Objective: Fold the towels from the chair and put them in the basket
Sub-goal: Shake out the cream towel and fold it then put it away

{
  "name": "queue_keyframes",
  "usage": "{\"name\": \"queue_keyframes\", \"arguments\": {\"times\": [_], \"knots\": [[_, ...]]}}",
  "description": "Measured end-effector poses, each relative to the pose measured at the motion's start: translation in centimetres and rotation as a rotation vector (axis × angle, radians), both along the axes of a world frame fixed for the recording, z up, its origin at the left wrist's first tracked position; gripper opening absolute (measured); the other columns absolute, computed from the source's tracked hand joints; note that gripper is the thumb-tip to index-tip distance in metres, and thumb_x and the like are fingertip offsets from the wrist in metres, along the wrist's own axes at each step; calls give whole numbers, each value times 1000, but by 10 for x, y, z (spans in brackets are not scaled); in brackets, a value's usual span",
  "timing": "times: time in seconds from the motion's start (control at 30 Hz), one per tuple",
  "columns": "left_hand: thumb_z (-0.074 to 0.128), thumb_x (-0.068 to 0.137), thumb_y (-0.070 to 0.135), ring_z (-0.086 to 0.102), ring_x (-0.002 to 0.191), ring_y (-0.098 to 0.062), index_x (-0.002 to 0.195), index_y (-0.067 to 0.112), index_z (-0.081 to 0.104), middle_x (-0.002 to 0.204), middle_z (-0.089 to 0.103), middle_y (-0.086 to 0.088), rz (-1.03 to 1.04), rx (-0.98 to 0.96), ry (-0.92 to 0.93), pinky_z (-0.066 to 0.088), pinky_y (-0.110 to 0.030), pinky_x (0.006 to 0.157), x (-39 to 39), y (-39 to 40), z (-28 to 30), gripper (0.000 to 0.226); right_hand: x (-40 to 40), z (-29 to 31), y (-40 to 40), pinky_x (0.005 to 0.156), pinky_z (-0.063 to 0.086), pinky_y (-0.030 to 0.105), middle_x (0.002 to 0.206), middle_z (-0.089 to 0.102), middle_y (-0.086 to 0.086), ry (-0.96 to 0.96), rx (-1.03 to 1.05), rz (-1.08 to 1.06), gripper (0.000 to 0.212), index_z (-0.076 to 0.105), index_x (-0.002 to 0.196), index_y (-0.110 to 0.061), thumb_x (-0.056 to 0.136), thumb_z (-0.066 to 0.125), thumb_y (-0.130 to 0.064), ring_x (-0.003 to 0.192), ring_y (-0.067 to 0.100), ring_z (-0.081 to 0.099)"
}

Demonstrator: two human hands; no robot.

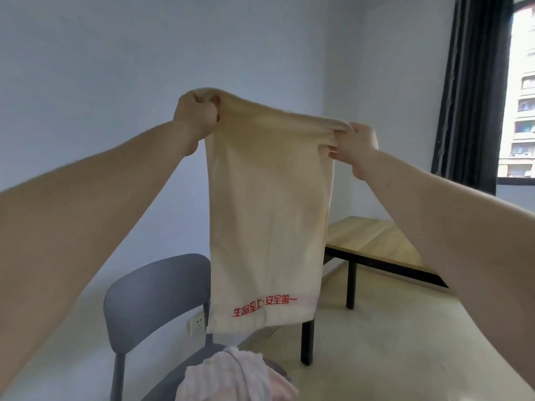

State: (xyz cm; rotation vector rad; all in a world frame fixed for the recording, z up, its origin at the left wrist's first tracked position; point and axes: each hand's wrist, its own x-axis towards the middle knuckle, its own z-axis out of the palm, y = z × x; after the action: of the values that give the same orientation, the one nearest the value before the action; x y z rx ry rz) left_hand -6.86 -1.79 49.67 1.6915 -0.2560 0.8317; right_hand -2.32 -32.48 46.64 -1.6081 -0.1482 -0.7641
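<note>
Left hand [197,111]: fingers clenched on one top corner of the cream towel [266,227].
Right hand [357,146]: fingers pinching the other top corner.
Cream towel: hangs between and below both fists, red lettering along its bottom hem.
Pink towel [237,374]: heaped on the grey chair [150,296], well below the fingers.
Wooden table [373,241]: below the right hand, behind the towel.

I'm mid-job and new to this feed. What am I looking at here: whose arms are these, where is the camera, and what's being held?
There is no machine: one camera sits on a person's head, looking forward and down, so the two bare arms are theirs. The left hand and right hand each grip a top corner of a cream towel, which hangs in the air with red printed characters near its lower edge. Below it stands a grey chair with a pinkish-white towel heaped on the seat. A wooden table stands behind on the right. No basket shows.
</note>
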Motion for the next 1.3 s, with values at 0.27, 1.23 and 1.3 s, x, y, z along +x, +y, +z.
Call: {"name": "queue_keyframes", "arguments": {"times": [0.27, 1.23, 1.3], "knots": [[52, 99, 26, 57, 80, -11, 113, 16, 67, 97, 62, 4, 67, 248, 12, 45, -23, 70, -70, 21, -47, 22, -65, -63, -5, 78, 65, 36, 99, 72, 5, 60, 62, 69, 16, 73, 100, -14, 88, 76, -23, 101, 24, 73], [53, 105, 31, 59, 81, -17, 88, 21, 59, 84, 64, 3, 38, 509, 689, 47, -31, 72, -57, 74, -461, 21, -73, -451, 7, 72, 60, 35, 99, 81, 7, 850, -132, 264, 20, 76, 108, -12, 99, 69, -28, 90, 24, 77], [51, 107, 26, 57, 81, -16, 88, 19, 58, 84, 62, 1, 41, 388, 647, 43, -28, 69, -46, 73, -470, 21, -55, -461, 12, 74, 61, 37, 98, 81, 7, 827, -92, 256, 23, 77, 109, -11, 99, 70, -30, 93, 27, 77]]}}
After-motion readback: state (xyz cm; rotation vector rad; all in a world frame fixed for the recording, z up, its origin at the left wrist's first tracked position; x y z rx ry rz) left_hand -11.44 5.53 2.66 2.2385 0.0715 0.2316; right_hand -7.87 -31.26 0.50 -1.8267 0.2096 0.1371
